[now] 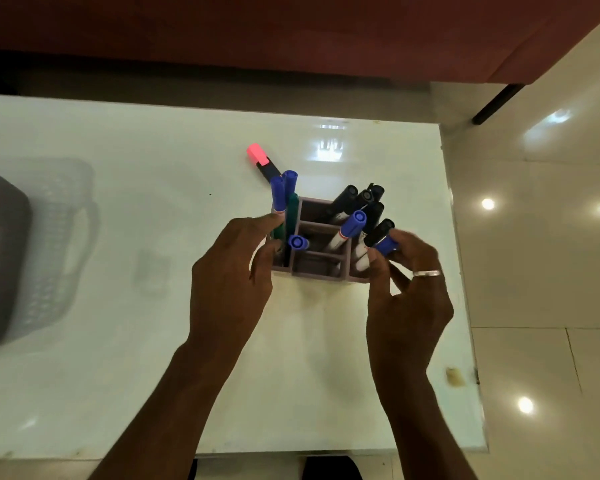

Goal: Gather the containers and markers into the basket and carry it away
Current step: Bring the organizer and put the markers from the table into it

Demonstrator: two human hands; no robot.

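A grey divided marker holder (317, 273) stands upright on the white table (118, 375), right of centre. Several blue-capped and black-capped markers (354, 223) stick out of its compartments, plus a green one (292, 213). My left hand (232, 271) presses against the holder's left side, its fingers touching the blue markers there. At the holder's right side my right hand (406, 292), wearing a ring, pinches a blue-capped marker (385, 244). A pink-capped highlighter (261, 159) lies flat on the table just behind the holder. The dark basket (0, 244) sits at the far left edge.
A dark red surface (291, 26) spans the top beyond the table's far edge. Glossy white floor tiles (541, 237) lie to the right of the table. A small yellowish mark (453, 375) is near the table's right edge.
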